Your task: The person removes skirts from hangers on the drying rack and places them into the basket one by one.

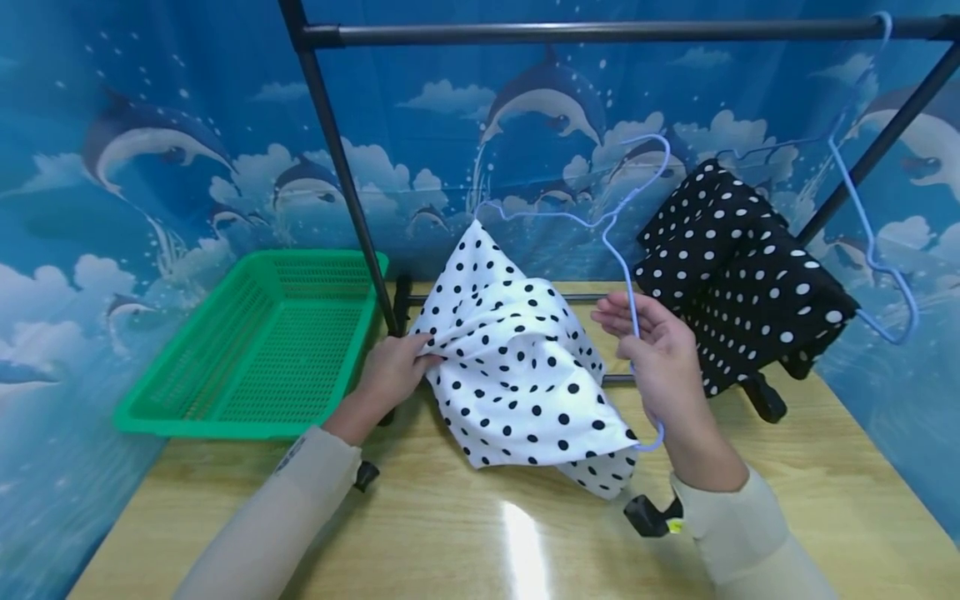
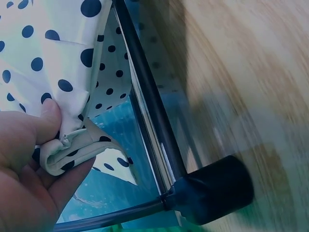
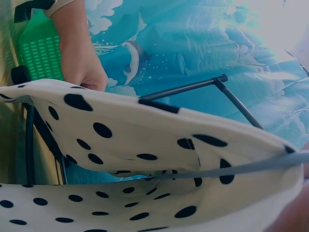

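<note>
A white cloth with black dots (image 1: pixel 517 367) drapes in folds over a light-blue hanger (image 1: pixel 666 152), whose hook points up below the rail. My left hand (image 1: pixel 393 367) pinches the left edge of this cloth. In the left wrist view, thumb and fingers grip a folded part of it. My right hand (image 1: pixel 663 358) holds the hanger's right side, the wire lying between thumb and fingers. The right wrist view has the cloth's underside in front, hiding most of the right hand. To the right, a black cloth with white dots (image 1: pixel 738 250) hangs on a second hanger (image 1: pixel 855 196).
A dark metal rack with a top rail (image 1: pixel 525 33) stands on the wooden table (image 1: pixel 450 533); its black feet (image 1: pixel 645 517) reach forward. Left of it sits a green plastic basket (image 1: pixel 225 429). Behind hangs a blue dolphin-print curtain (image 1: pixel 442 108).
</note>
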`<action>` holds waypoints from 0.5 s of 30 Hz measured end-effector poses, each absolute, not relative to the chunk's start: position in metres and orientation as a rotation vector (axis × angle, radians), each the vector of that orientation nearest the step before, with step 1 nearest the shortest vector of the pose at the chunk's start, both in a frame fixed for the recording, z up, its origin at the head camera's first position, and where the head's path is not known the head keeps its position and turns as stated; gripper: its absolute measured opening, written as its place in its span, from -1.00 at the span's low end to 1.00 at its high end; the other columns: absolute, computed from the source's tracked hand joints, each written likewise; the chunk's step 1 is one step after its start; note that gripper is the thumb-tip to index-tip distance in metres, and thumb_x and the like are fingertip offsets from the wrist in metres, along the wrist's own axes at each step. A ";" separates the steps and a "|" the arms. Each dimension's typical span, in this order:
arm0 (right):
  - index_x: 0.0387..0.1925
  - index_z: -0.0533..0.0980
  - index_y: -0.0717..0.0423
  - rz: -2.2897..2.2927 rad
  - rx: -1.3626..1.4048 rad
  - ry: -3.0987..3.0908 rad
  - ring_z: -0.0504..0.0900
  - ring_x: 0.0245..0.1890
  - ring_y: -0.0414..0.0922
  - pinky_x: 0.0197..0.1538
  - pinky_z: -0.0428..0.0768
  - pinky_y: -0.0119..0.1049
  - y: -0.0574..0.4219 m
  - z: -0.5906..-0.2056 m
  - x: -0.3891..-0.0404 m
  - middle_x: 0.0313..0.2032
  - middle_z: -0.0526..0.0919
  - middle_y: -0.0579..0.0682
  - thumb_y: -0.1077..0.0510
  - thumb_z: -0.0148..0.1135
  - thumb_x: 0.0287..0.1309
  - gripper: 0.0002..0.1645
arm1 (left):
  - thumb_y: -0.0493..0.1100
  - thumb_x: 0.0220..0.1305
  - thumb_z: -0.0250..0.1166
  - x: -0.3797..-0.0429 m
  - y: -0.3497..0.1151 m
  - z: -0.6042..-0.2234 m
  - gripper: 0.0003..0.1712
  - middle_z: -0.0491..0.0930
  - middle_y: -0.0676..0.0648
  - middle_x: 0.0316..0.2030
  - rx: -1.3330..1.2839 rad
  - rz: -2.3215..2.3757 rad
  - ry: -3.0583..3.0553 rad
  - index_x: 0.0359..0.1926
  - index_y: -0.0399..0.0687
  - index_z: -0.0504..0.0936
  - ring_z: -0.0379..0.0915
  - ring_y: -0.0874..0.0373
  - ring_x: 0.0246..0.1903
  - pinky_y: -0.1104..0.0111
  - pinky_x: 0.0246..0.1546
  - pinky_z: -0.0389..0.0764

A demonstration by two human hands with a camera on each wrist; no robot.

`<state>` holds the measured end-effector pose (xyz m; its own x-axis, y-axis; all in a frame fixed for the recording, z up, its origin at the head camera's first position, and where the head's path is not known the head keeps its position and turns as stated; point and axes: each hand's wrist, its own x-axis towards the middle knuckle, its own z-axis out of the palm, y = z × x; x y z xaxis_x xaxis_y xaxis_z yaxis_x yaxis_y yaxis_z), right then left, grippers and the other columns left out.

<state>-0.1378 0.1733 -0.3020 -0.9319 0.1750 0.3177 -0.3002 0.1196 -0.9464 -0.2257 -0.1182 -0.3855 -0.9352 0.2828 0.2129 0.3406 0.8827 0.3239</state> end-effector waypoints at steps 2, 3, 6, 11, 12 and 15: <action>0.11 0.39 0.42 1.881 0.130 -2.050 0.63 -0.02 -0.14 0.09 0.52 -0.43 0.173 -0.302 -0.138 -0.06 0.62 0.02 0.62 -0.18 -0.01 -0.41 | -0.13 0.24 0.36 -0.225 -0.119 -0.385 -0.82 0.59 0.00 -0.53 -0.469 -0.544 -2.910 -0.17 -0.07 0.66 0.44 0.13 -0.52 0.33 -0.43 0.46; 0.11 0.39 0.41 1.885 0.132 -2.050 0.63 -0.02 -0.14 0.09 0.52 -0.43 0.173 -0.303 -0.138 -0.06 0.62 0.02 0.62 -0.18 -0.01 -0.41 | -0.13 0.25 0.35 -0.225 -0.120 -0.385 -0.83 0.57 0.01 -0.54 -0.461 -0.544 -2.919 -0.17 -0.07 0.66 0.44 0.13 -0.51 0.33 -0.43 0.46; 0.09 0.41 0.37 1.892 0.133 -2.043 0.63 -0.03 -0.13 0.09 0.52 -0.43 0.172 -0.304 -0.139 -0.07 0.62 0.01 0.63 -0.18 -0.02 -0.41 | -0.13 0.25 0.35 -0.225 -0.121 -0.385 -0.84 0.55 0.01 -0.55 -0.445 -0.539 -2.939 -0.19 -0.06 0.65 0.44 0.12 -0.51 0.33 -0.42 0.46; 0.08 0.42 0.37 1.909 0.141 -2.022 0.64 -0.03 -0.13 0.08 0.53 -0.42 0.172 -0.304 -0.140 -0.07 0.63 0.05 0.63 -0.18 -0.02 -0.41 | -0.13 0.25 0.35 -0.224 -0.121 -0.387 -0.79 0.66 -0.05 -0.42 -0.421 -0.533 -2.937 -0.12 -0.08 0.66 0.50 0.10 -0.45 0.27 -0.32 0.56; 0.08 0.42 0.39 1.911 0.143 -2.017 0.64 -0.04 -0.13 0.07 0.53 -0.42 0.172 -0.304 -0.140 -0.06 0.62 0.07 0.63 -0.18 -0.02 -0.42 | -0.12 0.25 0.35 -0.224 -0.121 -0.388 -0.77 0.68 -0.07 -0.38 -0.420 -0.533 -2.931 -0.10 -0.08 0.66 0.53 0.09 -0.43 0.25 -0.28 0.58; 0.07 0.43 0.38 1.940 0.142 -1.989 0.64 -0.05 -0.13 0.05 0.55 -0.41 0.172 -0.304 -0.142 -0.07 0.63 0.07 0.63 -0.17 -0.01 -0.43 | -0.12 0.24 0.36 -0.224 -0.121 -0.390 -0.75 0.71 -0.10 -0.27 -0.426 -0.528 -2.905 -0.07 -0.07 0.67 0.60 0.06 -0.34 0.19 -0.19 0.60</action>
<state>-0.1416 0.1717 -0.3043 -0.9311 0.1747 0.3201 -0.3156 0.0537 -0.9474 -0.2245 -0.1209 -0.3900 -0.9471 0.2483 0.2035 0.3041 0.8973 0.3201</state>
